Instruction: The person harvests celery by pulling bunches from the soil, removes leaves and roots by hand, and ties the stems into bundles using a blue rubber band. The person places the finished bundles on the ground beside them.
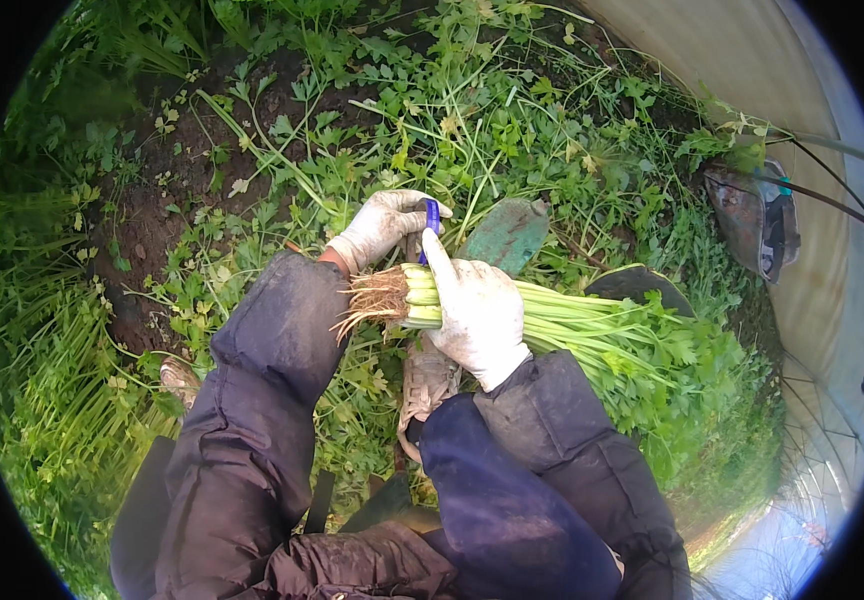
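Note:
My right hand (480, 311), in a soiled white glove, grips a bunch of celery (582, 304) near its base. The bunch lies sideways, with its brown roots (375, 298) to the left and its leaves to the right. Just above the root end, my left hand (387, 229), gloved too, pinches a purple tie band (432, 217) between thumb and fingers. The band bears writing and hangs down to the stalks; whether it passes around them is hidden. My right thumb reaches up to the band.
Cut celery stalks and leaves (447, 127) litter the soil beyond my hands. A green flat object (507, 236) lies behind the bunch. Growing plants (34, 300) stand at left. An open bag (747, 214) rests at right by the plastic sheet wall (814, 300). A shoe (428, 375) is below.

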### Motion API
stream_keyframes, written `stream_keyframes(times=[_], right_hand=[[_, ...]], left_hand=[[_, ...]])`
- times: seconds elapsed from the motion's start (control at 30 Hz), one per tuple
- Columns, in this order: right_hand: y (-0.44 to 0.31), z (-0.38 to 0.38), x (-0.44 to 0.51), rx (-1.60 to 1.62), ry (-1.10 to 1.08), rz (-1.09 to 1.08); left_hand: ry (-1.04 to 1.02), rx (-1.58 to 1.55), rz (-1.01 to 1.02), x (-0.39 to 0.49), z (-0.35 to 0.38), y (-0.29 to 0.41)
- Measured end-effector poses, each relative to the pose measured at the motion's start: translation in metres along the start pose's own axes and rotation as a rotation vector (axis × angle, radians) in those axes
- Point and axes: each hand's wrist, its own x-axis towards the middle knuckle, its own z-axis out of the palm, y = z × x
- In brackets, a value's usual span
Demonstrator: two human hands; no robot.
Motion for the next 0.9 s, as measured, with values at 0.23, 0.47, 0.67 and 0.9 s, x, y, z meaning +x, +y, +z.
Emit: stream_keyframes(times=[0.23,0.47,0.67,0.9], right_hand=[[0.000,-0.001,0.000,0.040,0.006,-0.011],[0.000,-0.002,0.002,0.076,-0.021,0.003],[0.001,-0.002,0.003,0.092,-0.027,0.024],[-0.001,-0.005,0.004,0.056,-0.042,0.033]], left_hand=[[0.046,0.180,-0.076,0.002,-0.003,-0.001],[0.019,0.124,-0.125,-0.003,0.001,-0.003],[0.379,0.457,0.336,-0.061,0.032,-0.022],[0.020,-0.159,0.134,-0.082,0.031,-0.056]])
